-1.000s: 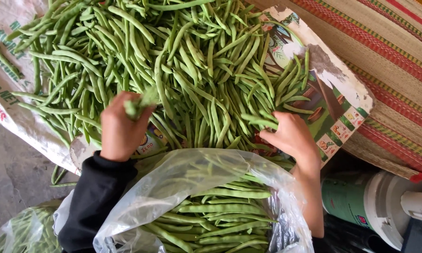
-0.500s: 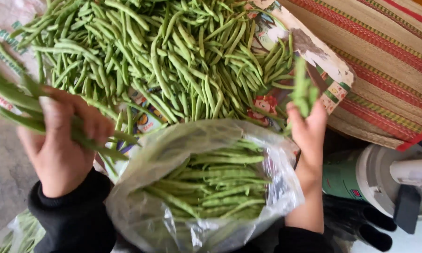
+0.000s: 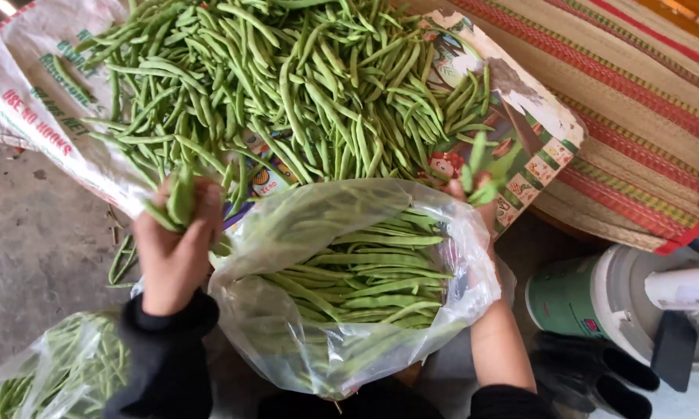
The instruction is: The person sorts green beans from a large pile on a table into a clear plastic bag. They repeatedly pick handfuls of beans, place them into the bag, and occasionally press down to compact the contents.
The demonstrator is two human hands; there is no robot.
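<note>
Green beans (image 3: 287,85) lie heaped across the upper frame. Left hand (image 3: 175,248) grips a bunch at the clear plastic bag (image 3: 349,287), frame centre; right hand (image 3: 474,190) pinches a few at its right rim. Step: bagging. Next: release both handfuls inside.

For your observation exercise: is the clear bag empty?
No, the clear bag already holds many green beans lying across it.

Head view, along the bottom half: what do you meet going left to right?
Small bag of beans → left hand gripping beans → open clear bag → right hand → black glove → green-and-white container.
</note>
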